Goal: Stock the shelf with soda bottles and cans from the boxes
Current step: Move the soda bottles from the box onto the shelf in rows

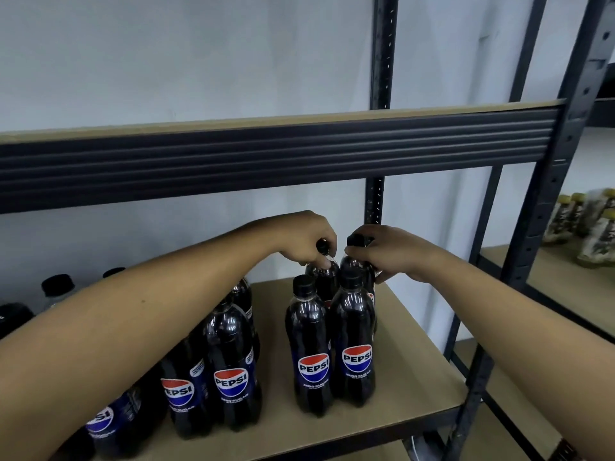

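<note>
Plastic-btl [324, 281] grip: L hand [309, 237], R hand [389, 252]

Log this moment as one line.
left grip: pinches top of rear-left dark plastic Pepsi bottle | right grip: holds cap of rear-right dark Pepsi bottle | site: brown shelf board

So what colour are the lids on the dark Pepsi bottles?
Black plastic caps, clearest in head view.

Plain pale wall [166, 61] behind. Dark steel shelf frame [266, 161], fibreboard decks. Neighbouring rack [565, 287] right, holding wrapped yellow-capped packs [595, 234].
</note>
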A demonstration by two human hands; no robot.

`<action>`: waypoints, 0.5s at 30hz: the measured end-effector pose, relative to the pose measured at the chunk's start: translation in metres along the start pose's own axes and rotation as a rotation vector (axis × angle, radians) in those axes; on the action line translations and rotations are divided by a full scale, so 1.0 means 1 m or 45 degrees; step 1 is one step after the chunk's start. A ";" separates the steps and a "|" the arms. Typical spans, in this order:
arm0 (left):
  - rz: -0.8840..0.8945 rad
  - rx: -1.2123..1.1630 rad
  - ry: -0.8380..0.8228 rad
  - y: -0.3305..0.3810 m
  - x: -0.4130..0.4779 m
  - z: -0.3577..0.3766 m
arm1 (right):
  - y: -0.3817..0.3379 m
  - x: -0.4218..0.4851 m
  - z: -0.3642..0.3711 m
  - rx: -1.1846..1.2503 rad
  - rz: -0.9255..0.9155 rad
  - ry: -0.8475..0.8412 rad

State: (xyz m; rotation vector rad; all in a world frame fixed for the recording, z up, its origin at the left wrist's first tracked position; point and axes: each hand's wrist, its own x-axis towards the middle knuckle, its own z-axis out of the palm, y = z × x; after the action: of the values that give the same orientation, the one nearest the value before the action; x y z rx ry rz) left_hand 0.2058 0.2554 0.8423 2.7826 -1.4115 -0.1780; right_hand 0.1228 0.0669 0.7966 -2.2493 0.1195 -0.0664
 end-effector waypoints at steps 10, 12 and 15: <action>0.004 -0.011 -0.033 -0.021 -0.026 -0.002 | -0.013 0.007 0.020 0.120 -0.053 -0.125; 0.001 -0.026 -0.030 -0.024 -0.030 0.000 | -0.015 0.006 0.022 0.153 -0.056 -0.157; -0.001 -0.052 -0.027 -0.027 -0.034 0.001 | -0.017 0.005 0.022 0.149 -0.070 -0.183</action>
State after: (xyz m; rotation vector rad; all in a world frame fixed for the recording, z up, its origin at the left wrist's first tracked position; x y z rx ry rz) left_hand 0.2073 0.2990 0.8428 2.7571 -1.3948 -0.2339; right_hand 0.1307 0.0944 0.7961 -2.1330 -0.0231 0.0572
